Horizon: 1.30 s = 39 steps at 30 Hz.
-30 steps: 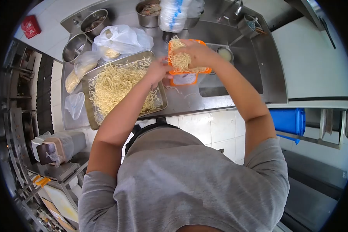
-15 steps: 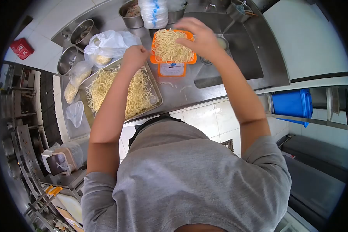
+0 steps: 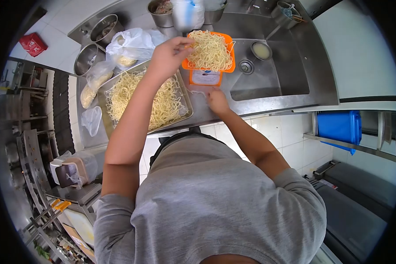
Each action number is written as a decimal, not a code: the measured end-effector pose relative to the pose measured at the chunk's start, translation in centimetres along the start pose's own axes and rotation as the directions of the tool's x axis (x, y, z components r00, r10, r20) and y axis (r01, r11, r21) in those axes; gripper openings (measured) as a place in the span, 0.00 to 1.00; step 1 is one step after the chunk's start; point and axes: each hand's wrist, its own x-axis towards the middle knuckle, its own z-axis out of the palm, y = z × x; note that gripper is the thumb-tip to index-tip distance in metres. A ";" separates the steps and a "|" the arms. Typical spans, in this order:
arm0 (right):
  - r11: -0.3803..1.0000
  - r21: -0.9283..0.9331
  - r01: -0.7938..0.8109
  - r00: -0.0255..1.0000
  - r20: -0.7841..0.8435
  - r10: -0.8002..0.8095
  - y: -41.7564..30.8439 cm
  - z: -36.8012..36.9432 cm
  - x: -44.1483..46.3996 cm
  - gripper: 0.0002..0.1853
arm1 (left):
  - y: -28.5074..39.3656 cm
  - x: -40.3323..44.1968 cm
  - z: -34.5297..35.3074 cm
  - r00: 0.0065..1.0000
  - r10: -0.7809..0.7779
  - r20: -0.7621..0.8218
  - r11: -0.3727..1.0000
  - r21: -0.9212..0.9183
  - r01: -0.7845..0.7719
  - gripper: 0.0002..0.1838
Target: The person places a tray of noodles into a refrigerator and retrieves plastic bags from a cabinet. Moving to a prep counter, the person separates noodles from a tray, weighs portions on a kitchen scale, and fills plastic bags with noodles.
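Note:
A pile of pale yellow noodles (image 3: 209,50) rests in the orange tray of a kitchen scale (image 3: 206,78). My left hand (image 3: 169,55) is at the tray's left edge, thumb and fingers apart, fingertips beside the noodles; whether they touch cannot be told. Low in front of the scale, my right hand (image 3: 218,102) is closed on the steel counter, fingertips down; what it pinches, if anything, is hidden. A stray noodle strand (image 3: 197,92) lies left of it. Left of the scale, a large metal tray (image 3: 188,105) holds loose noodles (image 3: 136,99), partly behind my left forearm.
A white plastic bag (image 3: 132,44) and smaller bags of noodles (image 3: 89,96) lie by the metal tray. Metal bowls (image 3: 87,59) stand at the left. Behind the scale is a stack of white plastic (image 3: 188,15). A sink (image 3: 286,75) with a small bowl (image 3: 261,50) is at the right.
My right hand has left the noodles on the scale and come down to the counter in front of it. My left hand has moved right to the tray's edge, its fingers opening.

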 end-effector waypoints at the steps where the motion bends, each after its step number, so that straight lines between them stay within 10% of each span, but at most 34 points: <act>1: 0.997 0.077 0.024 0.996 -0.084 -0.018 -1.2 0.2 0.6 0.14 | -0.3 -0.5 -0.2 1.000 -0.009 -0.013 1.000 -0.008 0.009 0.15; 4: 0.974 -0.086 0.210 0.967 -0.132 -0.220 -3.7 0.7 2.1 0.12 | -2.3 -2.7 -1.8 0.999 -0.052 -0.015 0.998 -0.024 0.052 0.16; 7: 0.928 -0.288 0.238 0.966 0.168 -0.196 -2.2 1.1 2.7 0.10 | -5.6 -6.0 -5.4 0.989 -0.088 -0.118 0.988 0.118 0.102 0.16; 13: 0.964 0.233 0.132 0.974 0.151 -0.170 -11.7 -2.2 3.1 0.13 | -15.2 -16.0 -12.9 0.775 -0.428 -0.465 0.757 0.284 0.588 0.16; 16: 0.877 0.251 0.410 0.912 -0.082 -0.403 -18.0 0.1 6.1 0.15 | -17.8 -17.9 -11.6 0.853 -0.334 -0.400 0.834 0.297 0.466 0.17; 21: 0.917 0.121 0.379 0.866 0.304 -0.398 -21.4 6.8 10.1 0.13 | -15.9 -17.2 -9.0 0.947 -0.096 -0.306 0.832 0.498 0.245 0.31; 24: 0.894 0.099 0.436 0.810 0.389 -0.438 -24.5 3.5 11.6 0.12 | -15.0 -18.1 -10.9 0.938 -0.247 -0.243 0.823 0.459 0.335 0.34; 27: 0.865 0.062 0.498 0.832 0.249 -0.496 -28.5 -3.2 12.2 0.09 | -15.0 -20.0 -15.0 0.914 -0.071 -0.399 0.904 0.362 0.229 0.30; 33: 0.869 -0.076 0.489 0.850 0.267 -0.454 -34.3 -12.0 13.4 0.08 | -20.2 -24.5 -22.0 0.830 -0.295 -0.473 0.439 0.704 0.557 0.22; 39: 0.964 -0.075 0.253 0.910 0.358 -0.211 -36.6 -15.0 13.3 0.11 | -25.1 -25.6 -25.4 0.841 -0.264 -0.472 0.690 0.517 0.506 0.21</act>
